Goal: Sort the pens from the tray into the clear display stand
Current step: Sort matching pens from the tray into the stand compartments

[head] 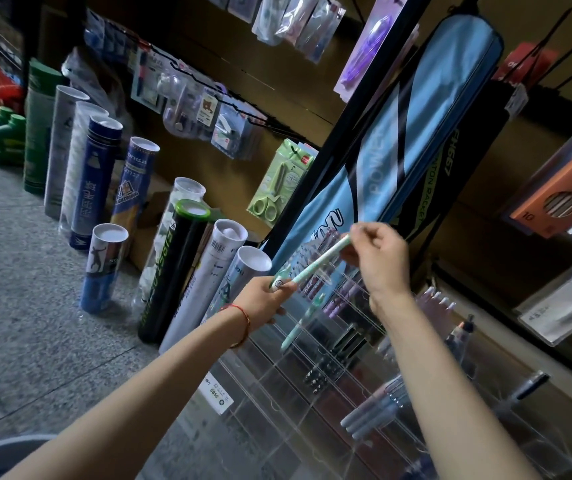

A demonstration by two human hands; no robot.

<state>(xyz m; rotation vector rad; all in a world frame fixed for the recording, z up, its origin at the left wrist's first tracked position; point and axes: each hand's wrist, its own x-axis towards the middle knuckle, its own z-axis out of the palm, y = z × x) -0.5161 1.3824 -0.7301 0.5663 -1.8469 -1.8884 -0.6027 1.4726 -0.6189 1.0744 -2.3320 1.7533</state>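
Well, right hand (380, 261): we pinched the upper end of the mint pen (315, 263) between thumb and fingertips.
Left hand (262, 301): our fingers curled round the pen's lower end. The grip covered that end, so we could not tell whether another pen sat in the same fist.
Pen's axis: it ran slantwise, the low end at our left hand, the high end up and to the right.
Pen's place: we held it in the air between both hands, in front of the clear display stand (277, 386).
Stand: its see-through walls were hard to trace, and its near edge was cut off at the bottom of the view.
Slots: a second mint pen (295, 329) leaned just below our left hand; lilac pens (341, 303) and black pens (350, 341) stood beyond.
Pale pens (373, 410): partly hidden behind our right forearm.
Behind: a blue racket bag (426, 98); shuttlecock tubes (177, 265) stood on the floor to the left.
Grey rim (7, 445): cut off at the corner; we could not tell what it was.
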